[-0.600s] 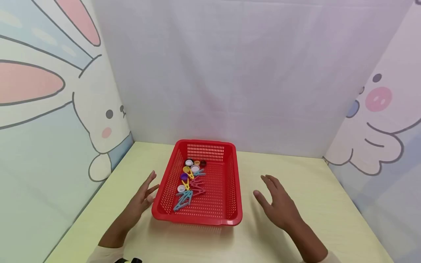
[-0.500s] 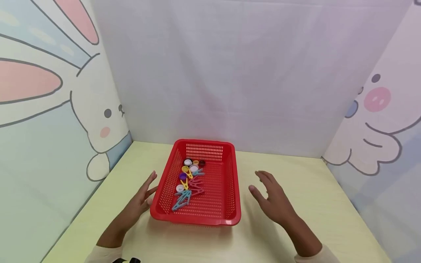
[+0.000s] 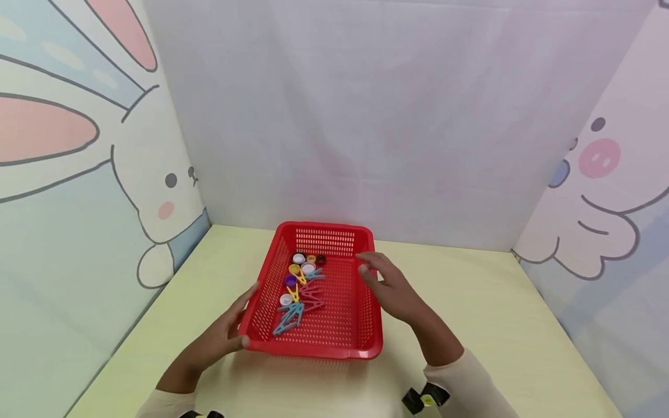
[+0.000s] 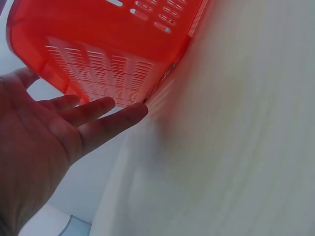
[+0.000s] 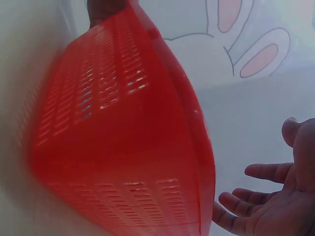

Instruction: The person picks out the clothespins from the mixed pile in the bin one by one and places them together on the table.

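Observation:
A red plastic basket [image 3: 313, 348] with slotted walls stands on the table. Blue [image 3: 288, 319], pink [image 3: 312, 303] and yellow clothespins [image 3: 293, 294] lie along its left half. Among them are several bottle caps, including a white cap [image 3: 285, 299], a purple cap [image 3: 290, 280] and a dark cap [image 3: 321, 259]. My left hand [image 3: 222, 337] is at the basket's near left corner, thumb at the rim; in the left wrist view its fingers [image 4: 115, 125] extend along the outer wall. My right hand [image 3: 392, 290] overlaps the right rim, its fingers extended and holding nothing.
The pale yellow table [image 3: 470, 302] extends on both sides of the basket. A white cloth [image 3: 345, 116] hangs behind it. Side panels with a cartoon rabbit [image 3: 157, 191] and another cartoon animal [image 3: 590, 203] border the table left and right.
My right hand has moved left from beside the basket to over its right rim. My left hand has come closer, its thumb now at the near left corner. The basket stays in place.

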The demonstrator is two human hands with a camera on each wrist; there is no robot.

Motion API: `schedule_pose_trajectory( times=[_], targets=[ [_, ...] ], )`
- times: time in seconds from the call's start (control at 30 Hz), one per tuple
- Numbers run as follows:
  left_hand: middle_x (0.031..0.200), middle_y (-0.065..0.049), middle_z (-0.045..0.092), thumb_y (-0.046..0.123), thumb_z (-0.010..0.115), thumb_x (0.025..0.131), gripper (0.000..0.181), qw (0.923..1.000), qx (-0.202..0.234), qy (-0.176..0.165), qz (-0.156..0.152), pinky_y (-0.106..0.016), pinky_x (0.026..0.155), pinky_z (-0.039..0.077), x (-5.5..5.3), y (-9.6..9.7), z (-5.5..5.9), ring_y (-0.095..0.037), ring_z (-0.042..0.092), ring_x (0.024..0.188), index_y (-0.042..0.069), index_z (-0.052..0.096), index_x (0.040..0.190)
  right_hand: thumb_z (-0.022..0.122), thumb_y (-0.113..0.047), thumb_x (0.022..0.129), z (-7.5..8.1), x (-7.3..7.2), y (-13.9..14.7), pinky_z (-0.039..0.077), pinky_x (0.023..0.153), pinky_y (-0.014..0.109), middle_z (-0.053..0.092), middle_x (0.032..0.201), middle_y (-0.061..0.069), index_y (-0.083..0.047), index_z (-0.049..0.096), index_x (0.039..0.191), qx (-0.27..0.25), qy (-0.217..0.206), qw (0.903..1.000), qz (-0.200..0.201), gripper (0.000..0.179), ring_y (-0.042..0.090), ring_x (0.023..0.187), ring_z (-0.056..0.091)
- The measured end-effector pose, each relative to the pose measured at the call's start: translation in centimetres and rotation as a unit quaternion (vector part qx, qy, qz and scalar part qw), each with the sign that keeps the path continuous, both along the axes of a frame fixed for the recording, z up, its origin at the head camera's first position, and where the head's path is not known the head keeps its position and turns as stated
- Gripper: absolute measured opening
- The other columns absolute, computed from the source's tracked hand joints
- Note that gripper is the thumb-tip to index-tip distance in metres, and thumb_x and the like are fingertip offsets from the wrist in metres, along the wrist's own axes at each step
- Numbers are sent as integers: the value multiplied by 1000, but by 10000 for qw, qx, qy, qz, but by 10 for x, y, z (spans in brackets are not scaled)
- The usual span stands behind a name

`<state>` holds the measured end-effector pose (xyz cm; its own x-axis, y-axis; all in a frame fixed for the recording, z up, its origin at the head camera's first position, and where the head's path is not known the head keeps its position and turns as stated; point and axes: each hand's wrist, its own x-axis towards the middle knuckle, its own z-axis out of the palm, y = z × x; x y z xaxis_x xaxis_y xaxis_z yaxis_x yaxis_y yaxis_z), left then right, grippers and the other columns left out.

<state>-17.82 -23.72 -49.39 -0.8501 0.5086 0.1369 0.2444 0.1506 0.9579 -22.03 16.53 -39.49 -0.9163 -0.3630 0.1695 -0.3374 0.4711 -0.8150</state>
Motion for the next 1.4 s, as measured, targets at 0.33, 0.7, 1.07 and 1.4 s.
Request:
schedule_pose_trajectory(
  times=[0.33,0.7,1.07,1.4],
  targets=[
    [172,-35,21,38,78,98,109,9998,-75,176,17,-40,93,68,-1,2,-3,-40,55,141,21,6,177,52,-53,112,-6,-18,-35,50,119,66,49,164,12,-14,50,161,446,-788,9935,690,62,38,154,43],
    [173,-33,22,34,82,93,115,9997,-209,50,65,-38,93,68,1,4,-2,-51,51,141,23,5,177,48,-47,114,-14,-27,-52,51,119,63,56,155,17,-8,49,159,882,-1396,9778,1293,60,36,146,50],
    [172,-35,18,27,82,95,114,9992,175,-274,-238,-38,95,67,-1,6,-5,-53,50,142,23,2,177,50,-55,111,-28,-27,-65,46,122,68,56,160,13,-10,47,163,877,-2272,9662,843,69,41,152,48],
    [172,-32,20,21,83,93,115,9990,66,-404,-199,-39,95,68,0,5,0,-52,47,142,23,3,176,45,-70,107,-31,-31,-68,44,123,70,59,157,12,-14,51,162,1191,-2491,9581,759,79,41,149,51]
  ],
)
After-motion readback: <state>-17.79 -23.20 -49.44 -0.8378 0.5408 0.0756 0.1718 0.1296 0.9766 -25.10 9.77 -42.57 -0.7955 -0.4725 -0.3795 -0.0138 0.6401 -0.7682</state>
